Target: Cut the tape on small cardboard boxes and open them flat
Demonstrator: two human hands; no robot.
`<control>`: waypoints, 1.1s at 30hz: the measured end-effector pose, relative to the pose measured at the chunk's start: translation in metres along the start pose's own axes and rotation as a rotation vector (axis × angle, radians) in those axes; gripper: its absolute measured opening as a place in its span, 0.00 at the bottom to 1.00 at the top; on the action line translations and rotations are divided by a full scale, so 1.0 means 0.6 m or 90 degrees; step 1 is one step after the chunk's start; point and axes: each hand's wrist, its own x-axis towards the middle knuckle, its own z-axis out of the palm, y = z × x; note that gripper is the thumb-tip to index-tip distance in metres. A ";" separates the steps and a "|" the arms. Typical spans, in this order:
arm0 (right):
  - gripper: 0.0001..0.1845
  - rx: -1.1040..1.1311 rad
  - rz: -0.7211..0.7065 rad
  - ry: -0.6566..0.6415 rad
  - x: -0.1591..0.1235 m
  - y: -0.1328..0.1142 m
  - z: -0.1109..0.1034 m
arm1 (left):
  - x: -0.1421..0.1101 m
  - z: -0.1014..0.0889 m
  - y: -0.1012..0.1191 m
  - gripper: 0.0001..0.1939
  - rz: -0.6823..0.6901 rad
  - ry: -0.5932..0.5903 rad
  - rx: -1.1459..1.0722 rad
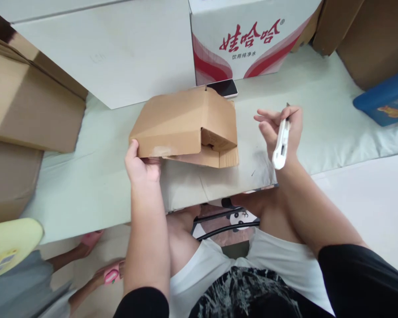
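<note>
The fingers of the left hand are closed on the lower left corner of a cardboard box, which is near the middle of the worktop's near edge (whether it rests there, I cannot tell). Farther right, over the worktop, the right hand grips a white cutter knife, some fingers loosely extended.

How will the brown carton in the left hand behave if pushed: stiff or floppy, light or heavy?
Probably light for its size: the carton has thin walls and a hollow showing at its right end. Its flat panels look fairly stiff, with crisp folds. Near that open end, they may flex.
</note>
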 end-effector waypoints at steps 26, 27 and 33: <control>0.19 -0.127 0.026 -0.078 -0.024 0.019 0.013 | -0.067 0.068 -0.023 0.12 -0.019 0.039 -0.098; 0.18 -0.072 0.049 -0.053 -0.021 0.023 0.008 | -0.063 0.066 -0.018 0.13 -0.016 0.063 -0.107; 0.27 0.166 0.377 0.036 0.010 0.058 0.006 | -0.054 0.051 0.000 0.13 0.041 0.076 -0.103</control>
